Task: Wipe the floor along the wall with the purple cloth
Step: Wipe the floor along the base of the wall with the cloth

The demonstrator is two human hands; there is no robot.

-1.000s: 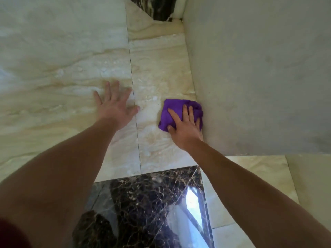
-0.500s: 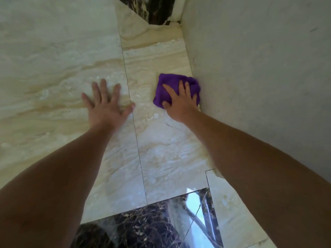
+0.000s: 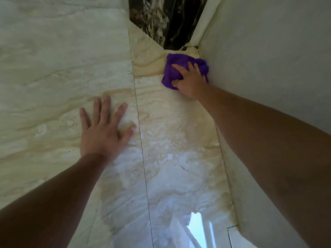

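The purple cloth [image 3: 172,68] lies bunched on the cream marble floor [image 3: 170,131], right against the base of the grey wall [image 3: 268,51] and close to the far corner. My right hand [image 3: 189,79] presses down on the cloth, fingers spread over it and thumb at its near edge. My left hand [image 3: 103,129] rests flat on the floor to the left of a tile joint, fingers apart, holding nothing.
A dark veined marble strip [image 3: 161,20] borders the floor at the far end, next to a white skirting [image 3: 200,20]. A tile joint [image 3: 141,140] runs lengthwise between my hands. A bright window reflection [image 3: 195,228] shines on the near floor.
My right hand has pushed the cloth forward along the wall, nearly to the far corner. The view moved forward; the near dark tile has left the frame. My left hand stays planted.
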